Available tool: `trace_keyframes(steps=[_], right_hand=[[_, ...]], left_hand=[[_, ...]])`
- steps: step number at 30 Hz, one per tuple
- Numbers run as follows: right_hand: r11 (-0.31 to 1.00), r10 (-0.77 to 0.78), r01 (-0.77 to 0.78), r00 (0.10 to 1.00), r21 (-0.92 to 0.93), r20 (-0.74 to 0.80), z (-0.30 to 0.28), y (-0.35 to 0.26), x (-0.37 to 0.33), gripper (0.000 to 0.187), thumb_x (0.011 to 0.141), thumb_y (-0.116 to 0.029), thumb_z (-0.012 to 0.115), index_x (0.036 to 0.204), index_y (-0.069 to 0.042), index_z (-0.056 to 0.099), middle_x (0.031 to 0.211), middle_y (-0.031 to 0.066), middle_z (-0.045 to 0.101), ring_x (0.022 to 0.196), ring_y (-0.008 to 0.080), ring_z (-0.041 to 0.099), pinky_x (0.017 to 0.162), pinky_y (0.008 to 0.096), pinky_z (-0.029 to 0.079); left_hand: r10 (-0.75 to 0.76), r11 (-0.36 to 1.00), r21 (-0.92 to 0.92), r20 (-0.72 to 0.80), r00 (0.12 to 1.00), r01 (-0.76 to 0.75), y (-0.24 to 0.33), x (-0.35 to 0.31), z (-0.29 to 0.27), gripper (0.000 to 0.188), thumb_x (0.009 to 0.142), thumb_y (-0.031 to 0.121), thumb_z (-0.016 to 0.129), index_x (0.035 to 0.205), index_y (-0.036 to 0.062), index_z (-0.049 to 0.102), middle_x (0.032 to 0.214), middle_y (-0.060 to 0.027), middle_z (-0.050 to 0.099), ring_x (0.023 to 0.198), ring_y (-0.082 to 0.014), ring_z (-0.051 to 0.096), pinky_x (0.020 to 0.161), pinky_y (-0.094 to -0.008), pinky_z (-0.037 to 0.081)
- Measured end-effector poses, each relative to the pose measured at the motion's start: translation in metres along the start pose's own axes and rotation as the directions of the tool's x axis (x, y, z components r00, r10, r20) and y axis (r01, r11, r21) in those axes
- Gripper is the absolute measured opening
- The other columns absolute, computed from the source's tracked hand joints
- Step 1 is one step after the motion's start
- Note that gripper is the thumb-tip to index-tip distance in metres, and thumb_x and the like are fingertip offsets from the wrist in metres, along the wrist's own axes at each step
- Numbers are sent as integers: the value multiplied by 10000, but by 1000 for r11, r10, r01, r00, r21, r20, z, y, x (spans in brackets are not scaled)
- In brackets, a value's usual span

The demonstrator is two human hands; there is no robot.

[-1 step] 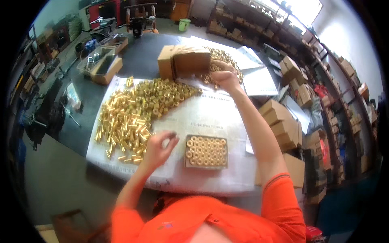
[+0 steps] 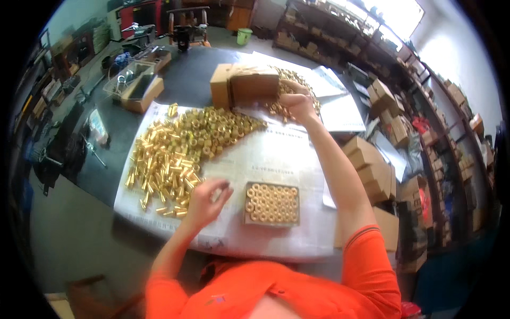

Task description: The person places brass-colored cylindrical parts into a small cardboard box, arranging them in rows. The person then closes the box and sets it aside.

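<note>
My left hand [image 2: 208, 203] is over the newspaper, right of a heap of shiny brass tapered pieces [image 2: 162, 165]. Its thumb and fingers curl toward each other; a dark spot shows at the fingertips, too small to name. Farther off, my right hand [image 2: 300, 103] reaches to a pile of small brass parts [image 2: 284, 109] beside an open cardboard box [image 2: 220, 87]. Its fingers are bent together, and what they hold is hidden. A small rectangular box [image 2: 272, 224] packed with rows of brass nuts [image 2: 272, 203] stands near me. Duller brass nuts [image 2: 215, 127] lie heaped behind the tapered pieces.
Newspaper [image 2: 276, 151] covers the near part of the dark table [image 2: 191, 64]. A clear tub [image 2: 119, 85] and a small carton [image 2: 141, 95] stand at the far left, with white papers [image 2: 342, 111] at the far right. Cardboard boxes [image 2: 369, 165] and loaded shelves [image 2: 441, 117] line the right side.
The whole view has shifted slightly, with the scene a little lower and to the right. The fingers of my left hand have changed their bend slightly; my right hand stays by the far pile.
</note>
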State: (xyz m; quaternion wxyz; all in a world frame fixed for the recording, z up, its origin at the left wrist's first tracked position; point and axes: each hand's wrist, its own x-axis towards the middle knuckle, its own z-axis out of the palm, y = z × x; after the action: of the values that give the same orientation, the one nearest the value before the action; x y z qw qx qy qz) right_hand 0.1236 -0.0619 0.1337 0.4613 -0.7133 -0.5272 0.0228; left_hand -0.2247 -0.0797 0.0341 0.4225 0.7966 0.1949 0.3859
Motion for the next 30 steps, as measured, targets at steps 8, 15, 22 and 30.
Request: trace_keyframes(steps=[8,15,22,30], right_hand=[[818,-151,329,914,-471,377,37,72,112,269,615,-239,601,830,-174,747,1199,125,630,1341,366,335,1130,393,286],[839,-182,426,806,-339,564,29,82,126,167,663,-144,635,802,-122,725,947,87,678,1126,331,476,1015,385,388],[868,40,172,911,-465,411,24,39,96,247,644,-156,614,845,-134,756,1289,191,484,1180,352,489,996,348,429],[884,-179,301,925,-357,335,4,57,85,161,634,-138,598,705,-102,738,887,129,670,973,279,577,851,303,485]], left_hand=[[-284,957,23,-135,949,290,-4,-61,-68,146,817,83,682,893,-39,657,822,-152,671,747,-229,669,673,-314,507],[-368,924,73,-101,924,376,-8,-67,-74,148,805,63,700,904,-43,669,789,-110,688,716,-164,660,653,-283,509],[-185,976,127,59,981,177,-12,-14,-48,179,813,133,692,921,-9,679,843,-136,690,689,-242,665,619,-322,506],[-127,989,-22,349,928,144,-18,71,-13,145,852,94,664,926,-31,669,758,-76,675,690,-127,640,631,-271,508]])
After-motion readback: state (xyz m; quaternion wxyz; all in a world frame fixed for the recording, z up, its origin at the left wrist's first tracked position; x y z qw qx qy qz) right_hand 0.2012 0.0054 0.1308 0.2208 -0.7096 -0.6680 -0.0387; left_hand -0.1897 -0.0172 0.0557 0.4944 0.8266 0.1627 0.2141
